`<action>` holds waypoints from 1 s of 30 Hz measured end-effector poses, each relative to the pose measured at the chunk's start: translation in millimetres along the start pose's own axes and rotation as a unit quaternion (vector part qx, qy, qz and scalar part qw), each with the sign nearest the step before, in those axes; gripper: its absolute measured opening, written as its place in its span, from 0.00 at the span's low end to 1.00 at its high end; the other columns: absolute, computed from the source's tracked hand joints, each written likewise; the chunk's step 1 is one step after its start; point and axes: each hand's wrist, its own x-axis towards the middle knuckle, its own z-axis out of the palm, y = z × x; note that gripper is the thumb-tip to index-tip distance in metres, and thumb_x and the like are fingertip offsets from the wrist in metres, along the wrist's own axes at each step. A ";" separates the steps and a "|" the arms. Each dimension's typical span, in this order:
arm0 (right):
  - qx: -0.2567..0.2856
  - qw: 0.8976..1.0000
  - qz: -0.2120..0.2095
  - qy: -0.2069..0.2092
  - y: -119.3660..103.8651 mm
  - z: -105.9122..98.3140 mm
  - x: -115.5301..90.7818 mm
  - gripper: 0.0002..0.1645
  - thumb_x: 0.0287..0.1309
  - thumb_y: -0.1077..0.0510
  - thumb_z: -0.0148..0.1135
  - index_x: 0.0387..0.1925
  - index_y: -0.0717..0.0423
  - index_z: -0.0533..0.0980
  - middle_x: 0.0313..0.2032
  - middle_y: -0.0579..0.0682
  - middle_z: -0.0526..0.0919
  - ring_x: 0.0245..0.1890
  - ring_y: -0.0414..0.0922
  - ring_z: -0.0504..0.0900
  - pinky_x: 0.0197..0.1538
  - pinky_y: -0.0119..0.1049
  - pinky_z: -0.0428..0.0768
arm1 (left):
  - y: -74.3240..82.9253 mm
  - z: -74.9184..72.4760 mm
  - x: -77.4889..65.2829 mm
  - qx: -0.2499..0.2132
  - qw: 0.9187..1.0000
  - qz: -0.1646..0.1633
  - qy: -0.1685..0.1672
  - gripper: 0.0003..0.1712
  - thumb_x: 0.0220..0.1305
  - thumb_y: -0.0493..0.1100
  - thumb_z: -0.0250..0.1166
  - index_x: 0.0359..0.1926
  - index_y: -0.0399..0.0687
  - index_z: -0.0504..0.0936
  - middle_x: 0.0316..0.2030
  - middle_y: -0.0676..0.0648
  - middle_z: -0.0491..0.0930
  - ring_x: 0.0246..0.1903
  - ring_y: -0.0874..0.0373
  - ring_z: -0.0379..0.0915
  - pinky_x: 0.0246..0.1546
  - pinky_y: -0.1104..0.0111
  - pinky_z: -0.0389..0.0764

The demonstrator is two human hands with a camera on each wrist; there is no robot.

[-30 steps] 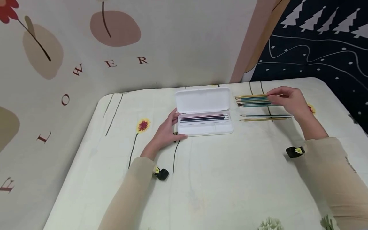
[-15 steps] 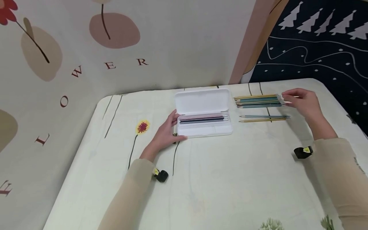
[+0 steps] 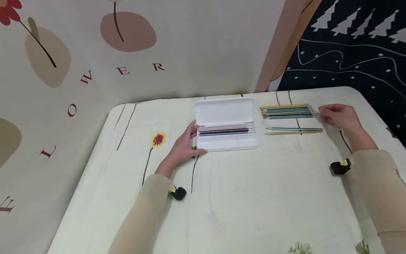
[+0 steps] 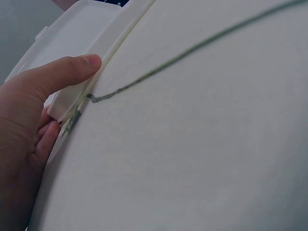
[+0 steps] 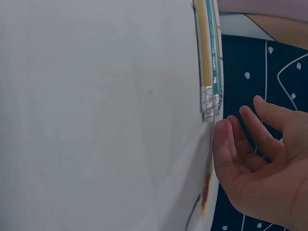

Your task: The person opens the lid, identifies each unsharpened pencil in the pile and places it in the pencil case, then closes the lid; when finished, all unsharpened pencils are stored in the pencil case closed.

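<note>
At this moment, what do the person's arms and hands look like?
The left sleeve and right sleeve are long and beige. At each wrist sits a small black device with a yellow label. The left hand and right hand wear no gloves. Dark marks on the right sleeve are too small to read.

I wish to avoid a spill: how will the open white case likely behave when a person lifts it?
The white case looks like thin plastic, so it is probably stiff and light. Its opened lid may swing. The dark pencils in its rear compartment could slide if it tilts.
</note>
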 end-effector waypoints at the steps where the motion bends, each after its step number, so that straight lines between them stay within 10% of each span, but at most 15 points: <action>1: -0.001 1.000 0.004 -0.005 1.3 0.2 1.5 0.33 0.70 0.40 0.52 0.69 0.53 0.67 0.47 0.38 0.72 0.30 0.20 0.72 0.36 0.15 0.78 | 0.0 -0.1 0.1 0.001 1.000 0.000 -0.001 0.68 0.50 0.47 0.80 0.80 0.52 0.41 0.72 0.48 0.62 0.73 0.51 0.61 0.76 0.57 0.61; 11: -0.058 0.998 -0.007 -0.027 9.1 2.8 11.7 0.32 0.72 0.45 0.52 0.70 0.57 0.67 0.69 0.62 0.64 0.45 0.37 0.72 0.30 0.17 0.70 | -1.5 -0.1 0.1 0.004 1.000 0.005 0.000 0.68 0.50 0.46 0.80 0.80 0.51 0.41 0.73 0.47 0.62 0.73 0.50 0.61 0.75 0.56 0.62; 17: -0.091 0.995 -0.031 -0.038 12.4 1.9 11.9 0.30 0.71 0.49 0.54 0.67 0.61 0.68 0.66 0.67 0.65 0.53 0.55 0.66 0.36 0.25 0.64 | -2.7 0.8 0.5 0.004 1.000 0.002 0.000 0.68 0.50 0.47 0.80 0.80 0.52 0.41 0.73 0.49 0.62 0.73 0.50 0.62 0.75 0.56 0.62; 30: -0.105 0.993 -0.044 -0.040 8.2 4.6 10.8 0.30 0.73 0.48 0.50 0.66 0.65 0.68 0.62 0.66 0.67 0.49 0.54 0.67 0.28 0.21 0.65 | -1.3 1.3 0.0 0.002 1.000 0.000 0.001 0.68 0.50 0.46 0.80 0.80 0.52 0.41 0.74 0.46 0.61 0.73 0.50 0.61 0.76 0.54 0.61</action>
